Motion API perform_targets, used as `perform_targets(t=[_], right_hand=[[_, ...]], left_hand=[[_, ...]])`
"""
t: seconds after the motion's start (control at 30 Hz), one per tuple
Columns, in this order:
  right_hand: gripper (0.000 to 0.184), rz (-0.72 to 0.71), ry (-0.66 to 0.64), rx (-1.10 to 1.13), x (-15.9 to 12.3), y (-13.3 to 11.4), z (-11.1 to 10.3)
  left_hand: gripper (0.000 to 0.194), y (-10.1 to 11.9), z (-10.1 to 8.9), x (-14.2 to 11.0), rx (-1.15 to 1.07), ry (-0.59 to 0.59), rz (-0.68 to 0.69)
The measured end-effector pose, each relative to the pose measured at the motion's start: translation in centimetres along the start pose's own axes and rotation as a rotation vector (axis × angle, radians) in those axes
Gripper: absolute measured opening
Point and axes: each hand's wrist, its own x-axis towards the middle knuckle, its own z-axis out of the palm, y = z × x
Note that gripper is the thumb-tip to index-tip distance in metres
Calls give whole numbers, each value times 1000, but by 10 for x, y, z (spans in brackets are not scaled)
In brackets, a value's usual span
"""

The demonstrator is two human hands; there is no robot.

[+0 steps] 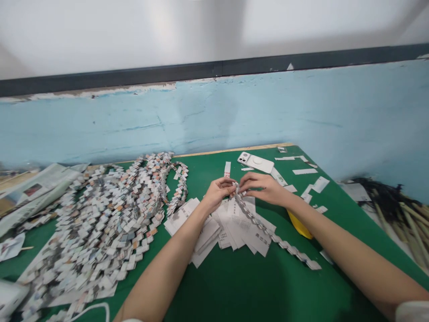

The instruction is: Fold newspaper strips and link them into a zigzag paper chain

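A paper chain (268, 231) was pinched at its far end.
Left hand (215, 195) and right hand (266, 188) clamped fingers there; its length slanted back rightward, nearer the right arm (335, 243).

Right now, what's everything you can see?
Paper chain: one, whitish, centre
Link heap: one, whitish, left
Paper pieces: many, white, centre
Paper strips: several, white, right
Table: one, green, centre
Phone: one, white, upper right
Unclear item: one, yellow, right
Newspaper: some, greyish, left
Cable: one, white, bottom-left
Unclear object: one, white, bottom-left
Sticks: many, tan, far right
Wall: one, blue-white, behind
Forearms: two, bare, foreground
Left hand: one, bare, holding chain
Right hand: one, bare, holding chain
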Motion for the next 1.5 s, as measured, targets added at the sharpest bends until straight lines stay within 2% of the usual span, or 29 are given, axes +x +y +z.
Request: perform_targets(t=[0.13, 0.33, 0.83, 1.07, 1.27, 1.37, 1.5], right_hand=[[17, -32, 50, -13, -2, -1, 2], [16, -66, 48, 35, -1, -5, 4], [18, -41, 108, -40, -6, -3, 12], [20, 66, 267, 14, -4, 2, 19], [22, 274, 349, 187, -6, 14, 27], [23, 290, 362, 186, -7, 18, 28], [24, 272, 363, 77, -6, 20, 28]], left_hand=[[47, 0, -1, 0, 7, -14, -9], [46, 1, -1, -1, 18, -50, -16], [54, -1, -1, -1, 62, -120, -29], [60, -1, 3, 1, -12, -43, 39], [54, -3, 3, 0, 27, -52, 22], [52, -3, 2, 1, 27, -34, 16], [50, -3, 1, 2, 17, -15, 20]])
